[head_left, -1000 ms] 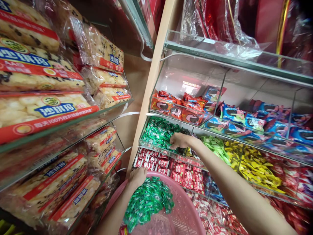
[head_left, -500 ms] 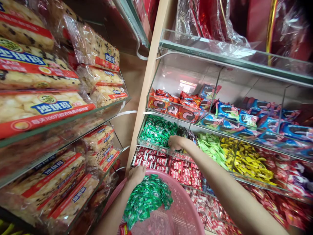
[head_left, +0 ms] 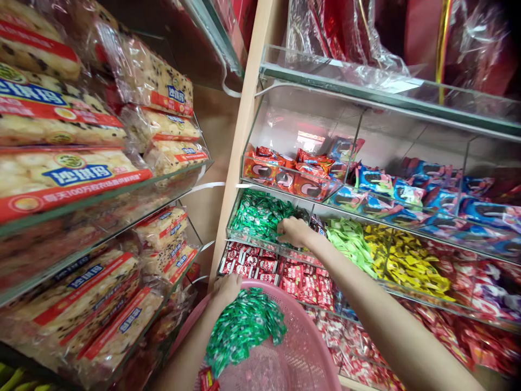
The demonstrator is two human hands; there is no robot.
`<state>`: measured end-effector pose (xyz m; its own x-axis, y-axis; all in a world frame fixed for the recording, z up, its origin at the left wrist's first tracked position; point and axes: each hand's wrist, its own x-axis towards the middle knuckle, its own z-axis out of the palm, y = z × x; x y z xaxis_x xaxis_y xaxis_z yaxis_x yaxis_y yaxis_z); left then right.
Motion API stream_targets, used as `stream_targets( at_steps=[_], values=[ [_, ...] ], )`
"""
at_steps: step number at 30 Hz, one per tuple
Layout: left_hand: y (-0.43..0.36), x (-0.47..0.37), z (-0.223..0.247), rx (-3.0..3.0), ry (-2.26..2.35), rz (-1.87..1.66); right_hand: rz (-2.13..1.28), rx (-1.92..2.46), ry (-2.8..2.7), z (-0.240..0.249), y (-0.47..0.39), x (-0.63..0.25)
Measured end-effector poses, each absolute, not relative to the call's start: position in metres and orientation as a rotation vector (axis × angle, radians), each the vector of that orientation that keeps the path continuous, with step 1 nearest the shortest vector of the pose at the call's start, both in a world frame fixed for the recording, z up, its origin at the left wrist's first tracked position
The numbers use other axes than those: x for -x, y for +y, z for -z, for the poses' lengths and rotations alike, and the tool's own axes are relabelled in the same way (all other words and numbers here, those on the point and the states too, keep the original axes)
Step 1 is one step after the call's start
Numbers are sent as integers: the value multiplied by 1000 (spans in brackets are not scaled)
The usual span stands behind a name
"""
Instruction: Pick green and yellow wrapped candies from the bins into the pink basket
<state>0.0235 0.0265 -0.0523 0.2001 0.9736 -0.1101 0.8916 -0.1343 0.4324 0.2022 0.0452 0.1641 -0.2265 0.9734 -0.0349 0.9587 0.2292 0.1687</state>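
Note:
My left hand [head_left: 227,289] is closed over the far left rim of a pink plastic basket [head_left: 317,339]. Inside the basket lies a heap of green-wrapped candies [head_left: 244,326], with a small red packet [head_left: 208,379] near its bottom edge. My right hand [head_left: 293,230] reaches to the right front corner of a clear shelf bin full of green-wrapped candies [head_left: 260,214]. Its fingers are curled down against the candies at the bin's front edge. What they hold, if anything, is hidden. Dark-wrapped sweets [head_left: 316,224] sit just beyond that hand.
Light green sweets [head_left: 350,241] and yellow sweets [head_left: 407,263] fill bins to the right. Red packets [head_left: 307,282] lie one shelf lower. Above are blue packets [head_left: 374,182] behind a clear front panel. Bagged pastry bars [head_left: 77,174] crowd glass shelves on the left. A wooden post [head_left: 240,136] separates the two units.
My right hand has lifted slightly at the green candy bin, its fingers still curled. My left hand stays on the basket rim. The view has shifted a little.

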Motion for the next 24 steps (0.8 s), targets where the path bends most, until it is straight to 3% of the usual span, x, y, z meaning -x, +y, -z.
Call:
stream_targets(
  at_steps=[5, 8, 11, 14, 18, 24],
  values=[
    [27, -24, 53, -2073, 1747, -265, -308, -1763, 2815, -191, 9, -200],
    [27, -24, 54, -2082, 1729, -269, 75, -1613, 3130, -187, -22, -191],
    [26, -24, 53, -2089, 1726, -267, 564, -1449, 3196, -150, -43, -188],
    [25, -24, 53, -2096, 1731, -277, 724, -1552, 3086, -92, -46, -197],
    [25, -24, 52, -2087, 1743, -261, 644, -1737, 2967, -30, -42, -219],
    [27, -24, 54, -2075, 1749, -268, 525, -1866, 2931, -11, -49, -231]
  ],
)
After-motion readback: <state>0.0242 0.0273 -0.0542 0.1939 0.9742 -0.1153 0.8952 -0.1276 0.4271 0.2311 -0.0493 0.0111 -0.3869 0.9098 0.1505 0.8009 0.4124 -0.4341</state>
